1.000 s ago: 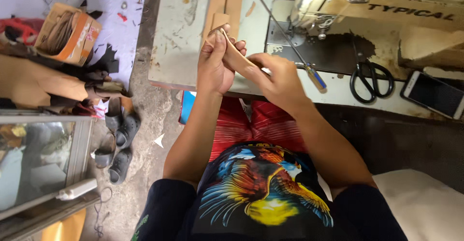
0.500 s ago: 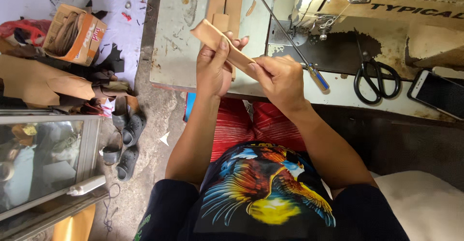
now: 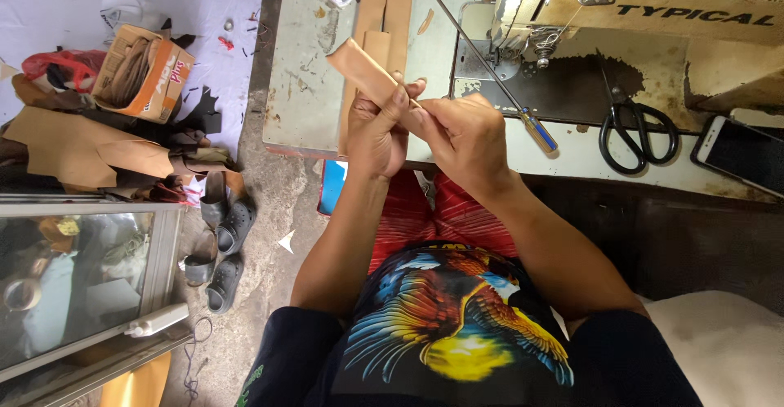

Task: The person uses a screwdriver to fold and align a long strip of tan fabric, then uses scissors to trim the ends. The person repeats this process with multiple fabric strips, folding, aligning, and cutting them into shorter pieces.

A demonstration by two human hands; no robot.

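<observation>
Both my hands hold one tan leather strip (image 3: 363, 64) up in front of the sewing table (image 3: 304, 88). My left hand (image 3: 377, 133) wraps its near end, fingers curled over it. My right hand (image 3: 464, 133) pinches the same strip from the right side, touching the left hand. The strip's free end points up and left over the table. More tan strips (image 3: 390, 11) lie flat on the table behind it.
A sewing machine (image 3: 653, 23) stands at the back right, with black scissors (image 3: 630, 125), a screwdriver (image 3: 535, 129) and a phone (image 3: 739, 155) by it. On the floor at left are a cardboard box (image 3: 145, 72), leather scraps (image 3: 90, 150), sandals (image 3: 224, 244) and a glass cabinet (image 3: 77, 284).
The strip has turned from pointing upright to slanting up and left, and more of its length now sticks out above my left hand. Both hands stay closed on it.
</observation>
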